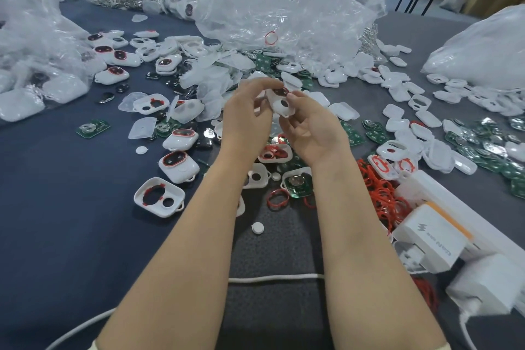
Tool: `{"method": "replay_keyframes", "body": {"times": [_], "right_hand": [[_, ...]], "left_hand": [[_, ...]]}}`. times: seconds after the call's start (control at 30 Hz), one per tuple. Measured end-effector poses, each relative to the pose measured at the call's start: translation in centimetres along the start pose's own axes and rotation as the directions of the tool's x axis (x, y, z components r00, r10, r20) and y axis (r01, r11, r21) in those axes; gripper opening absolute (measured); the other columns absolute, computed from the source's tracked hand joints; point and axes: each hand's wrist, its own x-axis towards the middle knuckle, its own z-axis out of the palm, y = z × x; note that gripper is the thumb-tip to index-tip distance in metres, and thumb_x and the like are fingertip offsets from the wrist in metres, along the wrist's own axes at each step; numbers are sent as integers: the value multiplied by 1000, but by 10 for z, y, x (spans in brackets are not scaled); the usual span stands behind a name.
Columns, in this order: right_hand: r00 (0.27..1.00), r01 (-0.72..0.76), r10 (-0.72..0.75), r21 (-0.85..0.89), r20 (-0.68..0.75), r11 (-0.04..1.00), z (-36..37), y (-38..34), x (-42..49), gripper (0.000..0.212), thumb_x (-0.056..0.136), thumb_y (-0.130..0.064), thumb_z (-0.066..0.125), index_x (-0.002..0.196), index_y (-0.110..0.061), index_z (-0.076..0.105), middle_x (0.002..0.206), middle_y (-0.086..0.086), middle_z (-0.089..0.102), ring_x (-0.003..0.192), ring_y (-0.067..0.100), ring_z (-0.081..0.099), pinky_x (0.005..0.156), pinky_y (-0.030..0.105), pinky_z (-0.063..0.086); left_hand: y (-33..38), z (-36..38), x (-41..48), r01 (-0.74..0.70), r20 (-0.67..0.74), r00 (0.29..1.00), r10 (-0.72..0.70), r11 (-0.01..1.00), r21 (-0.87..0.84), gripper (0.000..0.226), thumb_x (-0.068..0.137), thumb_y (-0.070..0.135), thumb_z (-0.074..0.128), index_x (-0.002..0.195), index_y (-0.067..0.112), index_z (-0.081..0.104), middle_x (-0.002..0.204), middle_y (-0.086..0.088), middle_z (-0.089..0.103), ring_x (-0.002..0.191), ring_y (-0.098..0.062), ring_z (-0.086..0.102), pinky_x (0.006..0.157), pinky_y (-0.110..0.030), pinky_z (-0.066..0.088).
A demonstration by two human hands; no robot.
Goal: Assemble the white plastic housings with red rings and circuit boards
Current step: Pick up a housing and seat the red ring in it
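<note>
Both my hands are raised over the middle of the table and hold one white plastic housing (279,101) between them. My left hand (250,113) grips its left side with curled fingers. My right hand (311,125) pinches its right side, thumb near the round hole. A dark opening with a red ring shows in the housing's upper part. More housings with red rings (159,196) lie at the near left. Green circuit boards (93,128) are scattered about. Loose red rings (380,193) are heaped at the right.
Crumpled clear plastic bags (272,3) rise behind my hands, with more bags at far left and right. A white power strip with chargers (434,233) sits at the near right. A white cable (272,278) crosses the dark cloth near me.
</note>
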Motion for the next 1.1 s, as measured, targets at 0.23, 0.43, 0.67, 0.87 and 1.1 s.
{"method": "replay_keyframes", "body": {"times": [0.23,0.43,0.67,0.87,1.1], "right_hand": [[973,230,-223,-244,58,942,1,2,-1,15,91,2,57,93,-14,58,88,4,63,73,13,60,63,21,49],[972,195,-174,-125,159,973,4,1,-5,15,91,4,55,92,-11,59,87,7,63,75,15,60,68,22,50],[977,175,-167,-49,131,983,4,2,-3,15,92,5,53,90,-10,59,87,10,65,75,17,62,67,23,53],[995,90,-89,12,-54,996,-6,-4,1,14,93,0,55,87,-13,59,81,6,66,70,15,61,57,22,51],[996,18,-16,30,-82,999,-1,-2,-1,27,88,-4,61,61,-9,62,58,3,61,52,10,55,47,16,46]], "left_hand": [[4,-9,3,403,134,903,-408,700,-590,20,98,7,48,114,13,59,101,-10,69,86,-16,68,77,-25,56],[4,-10,4,405,176,900,-400,613,-679,11,97,7,53,105,10,60,97,-7,67,76,-10,66,79,-23,55],[2,-9,4,380,176,913,-367,612,-694,11,96,7,55,99,16,61,89,-6,69,76,-12,67,73,-22,55],[2,-6,-1,17,97,995,-17,1000,1,47,91,-10,42,120,20,63,127,4,57,107,-12,61,89,-23,50],[4,1,-5,-222,87,975,205,927,302,37,88,-4,54,122,6,65,123,-5,64,111,-22,60,95,-28,45]]}}
